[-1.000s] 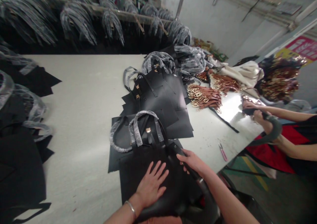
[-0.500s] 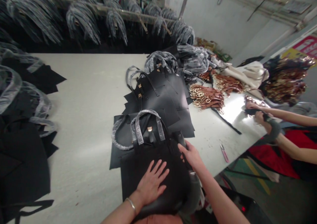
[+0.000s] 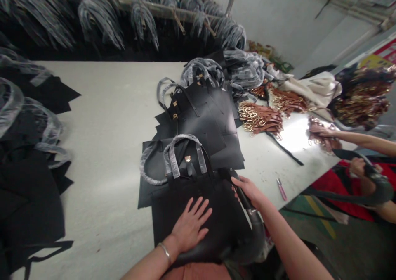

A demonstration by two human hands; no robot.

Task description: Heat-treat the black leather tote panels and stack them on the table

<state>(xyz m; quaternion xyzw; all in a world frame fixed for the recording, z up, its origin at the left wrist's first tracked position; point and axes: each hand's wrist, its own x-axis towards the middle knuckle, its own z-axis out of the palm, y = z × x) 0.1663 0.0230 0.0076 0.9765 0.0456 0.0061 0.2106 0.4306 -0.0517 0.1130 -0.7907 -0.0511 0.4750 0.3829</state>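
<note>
A black leather tote bag (image 3: 182, 195) lies flat in front of me, its plastic-wrapped handles (image 3: 185, 141) pointing away. My left hand (image 3: 193, 224) is spread flat on the bag's front panel, fingers apart. My right hand (image 3: 247, 189) is wrapped round a black nozzle (image 3: 244, 199) at the bag's right edge. A thick black hose (image 3: 255, 240) curves from that nozzle back towards my body. Another black panel with a wrapped handle (image 3: 145, 164) lies partly under the bag. Beyond it is a pile of black bag pieces (image 3: 204, 119) with gold-coloured clasps.
More black bag parts (image 3: 31, 189) lie along the table's left side. Brown straps with gold-coloured hooks (image 3: 262, 118) and pink-handled snips (image 3: 281, 190) lie on the right. A co-worker's hand (image 3: 323, 131) rests on straps there; another holds a black nozzle. Wrapped handles (image 3: 99, 22) hang at the back.
My right hand and the nozzle have shifted slightly right, towards the bag's side edge. My left hand stays on the bag. The co-worker's hands have moved apart.
</note>
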